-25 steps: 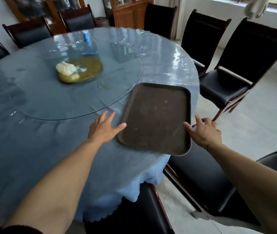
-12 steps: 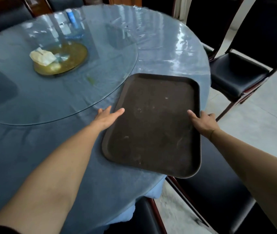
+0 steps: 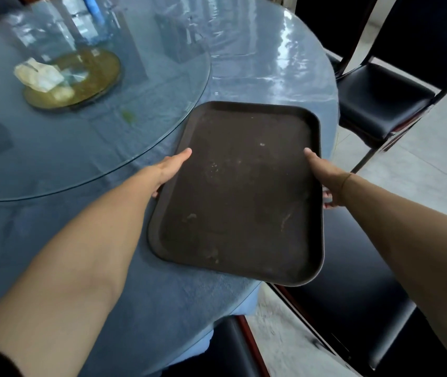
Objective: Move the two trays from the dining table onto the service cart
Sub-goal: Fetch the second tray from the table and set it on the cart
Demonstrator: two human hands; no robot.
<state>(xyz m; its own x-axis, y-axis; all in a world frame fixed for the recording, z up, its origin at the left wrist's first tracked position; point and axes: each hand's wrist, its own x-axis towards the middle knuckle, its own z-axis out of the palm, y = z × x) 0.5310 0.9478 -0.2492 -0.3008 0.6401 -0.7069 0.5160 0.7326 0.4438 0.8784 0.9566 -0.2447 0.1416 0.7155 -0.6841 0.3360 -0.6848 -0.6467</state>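
Observation:
A dark brown rectangular tray (image 3: 241, 191) lies at the near right edge of the round dining table (image 3: 257, 66), its near corner past the table's rim. My left hand (image 3: 169, 168) grips its left long edge, thumb on top and fingers hidden beneath. My right hand (image 3: 323, 175) grips the right long edge the same way. Only this one tray is in view. No service cart is visible.
A glass turntable (image 3: 108, 137) covers the table's middle, carrying a yellowish dish (image 3: 94, 74) with crumpled tissue (image 3: 38, 74). Black chairs stand at the right (image 3: 380, 96), at the near right (image 3: 353, 268) and tucked under the table's near edge (image 3: 225, 346).
Both hands went from hovering beside the tray to clasping its two long edges. The tray has slid toward me and partly over the table's edge.

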